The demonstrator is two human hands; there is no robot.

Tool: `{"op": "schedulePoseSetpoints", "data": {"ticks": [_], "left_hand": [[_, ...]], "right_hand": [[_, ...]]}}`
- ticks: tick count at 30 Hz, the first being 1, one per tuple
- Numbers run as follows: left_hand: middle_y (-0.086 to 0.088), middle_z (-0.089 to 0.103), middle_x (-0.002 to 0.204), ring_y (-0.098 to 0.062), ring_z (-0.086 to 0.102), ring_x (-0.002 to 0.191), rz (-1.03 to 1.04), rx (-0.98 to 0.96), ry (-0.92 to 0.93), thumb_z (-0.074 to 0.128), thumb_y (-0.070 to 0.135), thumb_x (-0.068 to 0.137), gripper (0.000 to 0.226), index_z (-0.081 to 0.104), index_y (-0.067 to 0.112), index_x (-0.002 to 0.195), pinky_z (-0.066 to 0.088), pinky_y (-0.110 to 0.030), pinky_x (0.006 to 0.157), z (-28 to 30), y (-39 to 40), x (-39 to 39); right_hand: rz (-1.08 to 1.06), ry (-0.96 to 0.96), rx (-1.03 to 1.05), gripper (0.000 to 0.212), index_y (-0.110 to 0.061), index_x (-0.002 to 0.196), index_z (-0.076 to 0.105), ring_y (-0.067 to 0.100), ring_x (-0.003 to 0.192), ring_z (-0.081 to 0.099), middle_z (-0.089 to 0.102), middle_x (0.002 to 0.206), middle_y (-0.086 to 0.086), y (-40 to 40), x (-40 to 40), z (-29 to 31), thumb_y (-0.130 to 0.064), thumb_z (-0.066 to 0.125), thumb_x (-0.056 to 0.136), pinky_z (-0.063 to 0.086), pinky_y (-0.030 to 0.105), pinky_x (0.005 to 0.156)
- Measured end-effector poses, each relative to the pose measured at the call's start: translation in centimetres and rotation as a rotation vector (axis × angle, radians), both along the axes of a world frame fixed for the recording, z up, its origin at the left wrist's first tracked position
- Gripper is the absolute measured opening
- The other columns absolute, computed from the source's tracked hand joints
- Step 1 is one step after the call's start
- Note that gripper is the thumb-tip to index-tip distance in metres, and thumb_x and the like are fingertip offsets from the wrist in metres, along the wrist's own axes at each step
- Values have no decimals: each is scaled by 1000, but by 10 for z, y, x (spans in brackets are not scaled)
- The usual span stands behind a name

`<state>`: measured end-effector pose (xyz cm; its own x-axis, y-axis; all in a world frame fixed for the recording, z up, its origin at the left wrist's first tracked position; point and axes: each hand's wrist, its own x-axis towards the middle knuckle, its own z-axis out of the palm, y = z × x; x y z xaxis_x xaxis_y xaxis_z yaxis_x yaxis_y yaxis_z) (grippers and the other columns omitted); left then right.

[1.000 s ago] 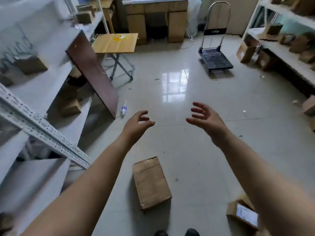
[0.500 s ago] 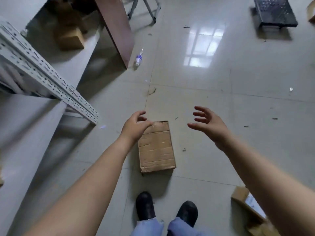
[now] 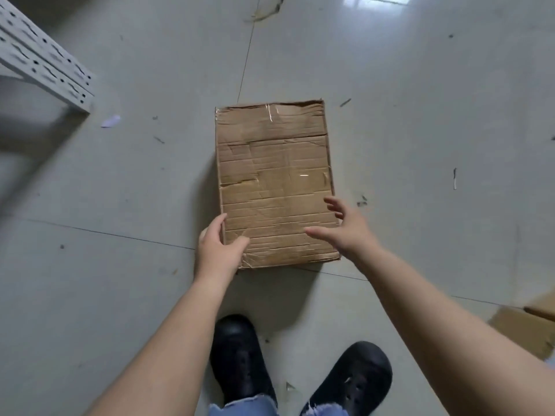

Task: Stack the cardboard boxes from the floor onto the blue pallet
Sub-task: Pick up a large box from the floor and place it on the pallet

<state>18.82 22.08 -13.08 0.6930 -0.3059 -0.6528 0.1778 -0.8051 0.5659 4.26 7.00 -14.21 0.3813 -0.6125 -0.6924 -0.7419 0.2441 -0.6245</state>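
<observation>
Half a second ago both hands hovered above the cardboard box (image 3: 274, 187); now the left hand (image 3: 216, 250) cups its near left corner, thumb on top, while the right hand (image 3: 345, 228) hangs spread wide over its near right edge. Left of the box, bare tiled floor (image 3: 135, 190) stretches to the grey shelf rail (image 3: 45, 67); right of it lies open floor, with black shoes (image 3: 237, 358) just behind and another carton (image 3: 528, 328) at the right edge.

Brown cardboard box (image 3: 273, 181) is lying flat on the grey tile floor (image 3: 120, 190) right in front of my feet, long side running away from me. Top's creased & dented, clear tape catching light along the middle, w/ a flap seam crossing near the far end. Another cardboard box (image 3: 522, 331) is peeking in at the right edge, partly cut off.
</observation>
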Motion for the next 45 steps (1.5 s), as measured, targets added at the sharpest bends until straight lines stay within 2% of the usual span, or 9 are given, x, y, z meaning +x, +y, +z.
{"op": "schedulePoseSetpoints", "data": {"ticks": [5, 9, 15, 22, 28, 31, 35, 42, 45], "left_hand": [[-7, 40, 146, -24, 44, 128, 130, 82, 98, 69, 22, 76, 80, 25, 21, 144, 34, -27, 97, -83, 8, -1], [-11, 55, 132, -28, 54, 118, 246, -61, 200, 76, 14, 68, 80, 35, 12, 138, 39, -46, 105, -97, 4, -1], [-5, 68, 110, -21, 65, 98, 349, -312, 188, 67, 3, 78, 36, 58, 22, 107, 53, -33, 83, -19, -38, 8], [-8, 70, 105, -28, 65, 99, 202, -490, 77, 72, 14, 75, 30, 65, 16, 104, 49, -46, 95, 189, -127, 38], [19, 73, 71, 6, 66, 62, 4, -840, 19, 69, 13, 75, 18, 69, 26, 87, 47, -9, 46, 465, -202, 35], [5, 74, 96, -8, 69, 84, -129, -985, 18, 71, 29, 68, 42, 67, 24, 110, 50, -15, 56, 609, -217, 12], [10, 73, 86, -11, 69, 81, -255, -1107, 0, 68, 53, 56, 49, 71, 31, 99, 47, -25, 63, 763, -217, -47], [2, 73, 99, -20, 70, 87, -436, -1310, 192, 74, 54, 44, 62, 70, 33, 102, 56, -40, 71, 912, -205, -188], [8, 72, 88, -11, 70, 73, -545, -1379, 253, 71, 54, 43, 54, 72, 35, 94, 56, -30, 57, 940, -206, -252]], "right_hand": [[-74, 210, -100, 112, -16, 147, 21, 24, 137, 34, 32, 151, 8, 7, -5, -87, -37, 87, 58, 30, 37, 110], [-176, 153, -20, 77, -19, 116, 53, 22, 107, 61, 66, 117, 4, 0, -11, -104, -37, 90, 51, 48, 34, 93], [-312, -30, -81, 65, -24, 109, 64, 14, 91, 65, 69, 100, -6, -49, -3, -20, -36, 88, 50, 53, 36, 88], [-388, -214, -257, 35, -29, 83, 69, 11, 82, 65, 70, 86, -11, -136, 1, 213, -39, 85, 53, 53, 32, 74], [-557, -495, -407, 13, -30, 77, 72, 6, 77, 66, 74, 78, -13, -166, -37, 472, -35, 78, 67, 46, 24, 62], [-649, -637, -499, 22, -27, 80, 75, 9, 79, 65, 73, 78, -12, -161, -75, 604, -43, 73, 66, 43, 23, 61], [-835, -764, -655, 35, -30, 82, 75, 9, 82, 67, 73, 77, -15, -129, -142, 755, -57, 69, 60, 46, 25, 66], [-1157, -785, -1043, 39, -34, 78, 74, 16, 89, 67, 72, 78, -13, -51, -273, 903, -63, 66, 54, 52, 37, 82], [-1250, -798, -1153, 41, -29, 82, 74, 23, 90, 68, 73, 84, -5, -23, -331, 925, -61, 68, 57, 52, 50, 90]]}}
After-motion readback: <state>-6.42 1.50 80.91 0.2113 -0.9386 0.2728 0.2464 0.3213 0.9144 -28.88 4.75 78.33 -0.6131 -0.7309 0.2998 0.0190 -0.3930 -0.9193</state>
